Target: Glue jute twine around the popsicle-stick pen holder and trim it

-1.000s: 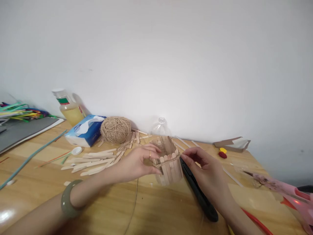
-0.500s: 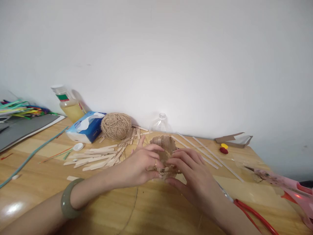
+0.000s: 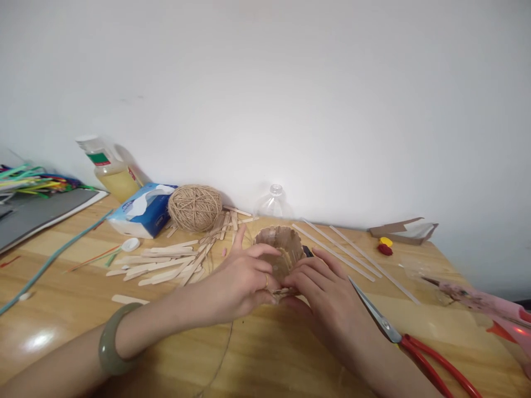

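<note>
A round cup lined with wooden sticks (image 3: 279, 239) stands on the table in front of me, its scalloped far rim and inner wall showing. My left hand (image 3: 249, 279), with a ring, pinches the near rim, fingers inside and thumb outside. Its index finger and another finger stick out over the opening. My right hand (image 3: 321, 282) is closed over the near right part of the rim, fingertips close to the left ones. The cup's near side is mostly hidden by both hands. A thin strand of twine (image 3: 224, 354) runs from below the cup toward me.
Loose craft sticks (image 3: 166, 265), a twine ball (image 3: 196, 208) and a tissue pack (image 3: 145, 213) lie left. A clear bottle top (image 3: 274, 204) stands behind the cup. At right are glue sticks (image 3: 357, 254), red-handled scissors (image 3: 423, 354) and a pink glue gun (image 3: 481, 298).
My right hand has closed down onto the near rim, with its fingers nearer the left hand's. The view has shifted slightly, and more of the scissors shows.
</note>
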The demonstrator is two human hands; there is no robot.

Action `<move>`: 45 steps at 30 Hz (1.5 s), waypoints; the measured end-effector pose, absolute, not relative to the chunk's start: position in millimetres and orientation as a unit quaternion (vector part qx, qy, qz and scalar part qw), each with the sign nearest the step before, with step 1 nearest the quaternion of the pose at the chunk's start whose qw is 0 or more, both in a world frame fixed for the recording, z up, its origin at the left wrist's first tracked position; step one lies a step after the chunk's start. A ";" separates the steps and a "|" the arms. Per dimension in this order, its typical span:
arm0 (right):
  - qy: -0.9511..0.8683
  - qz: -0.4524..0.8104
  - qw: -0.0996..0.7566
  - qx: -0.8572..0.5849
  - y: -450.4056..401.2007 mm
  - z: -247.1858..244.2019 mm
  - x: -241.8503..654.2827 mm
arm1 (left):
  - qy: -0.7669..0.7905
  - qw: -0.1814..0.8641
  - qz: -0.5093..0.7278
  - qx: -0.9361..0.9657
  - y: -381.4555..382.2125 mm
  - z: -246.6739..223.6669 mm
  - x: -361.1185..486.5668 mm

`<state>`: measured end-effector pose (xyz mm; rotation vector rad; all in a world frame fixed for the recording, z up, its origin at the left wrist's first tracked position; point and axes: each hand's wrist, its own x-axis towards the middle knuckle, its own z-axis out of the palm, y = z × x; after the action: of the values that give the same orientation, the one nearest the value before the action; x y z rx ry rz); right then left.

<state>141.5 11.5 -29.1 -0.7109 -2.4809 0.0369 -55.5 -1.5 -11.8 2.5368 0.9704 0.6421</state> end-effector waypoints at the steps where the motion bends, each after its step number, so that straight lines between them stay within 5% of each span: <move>1: -0.924 0.011 0.275 -0.266 11.4 -29.2 141.2 | 0.343 0.170 0.225 0.896 -2.1 -12.3 -55.5; 9: -0.911 0.040 0.292 -0.288 13.8 -30.0 140.1 | 0.376 0.127 0.212 0.893 -3.7 -20.6 -55.9; 14: -0.911 0.107 0.281 -0.282 20.3 -17.1 150.3 | 0.394 0.140 0.306 0.855 8.5 -11.3 -71.6; 23: -0.840 0.371 0.311 -0.244 30.9 4.8 168.4 | 0.254 0.672 0.350 0.602 36.2 -38.7 -79.6; 28: -0.821 0.408 0.342 -0.206 33.7 6.7 172.3 | 0.240 0.747 0.346 0.514 34.4 -46.5 -73.2; 32: -0.829 0.381 0.327 -0.247 38.5 2.4 180.0 | 0.242 0.751 0.314 0.528 31.4 -42.8 -73.6; 39: -0.736 0.463 0.376 -0.320 44.1 -21.0 175.4 | 0.353 0.632 0.472 0.504 26.2 -35.9 -61.3; 45: -0.666 0.569 0.399 -0.270 34.4 -34.4 143.6 | 0.478 0.336 0.511 0.630 11.7 -20.6 -48.7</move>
<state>143.6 34.4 -34.4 -0.6825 -1.6851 1.4407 -48.7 11.7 -20.6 1.6421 1.2469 1.3335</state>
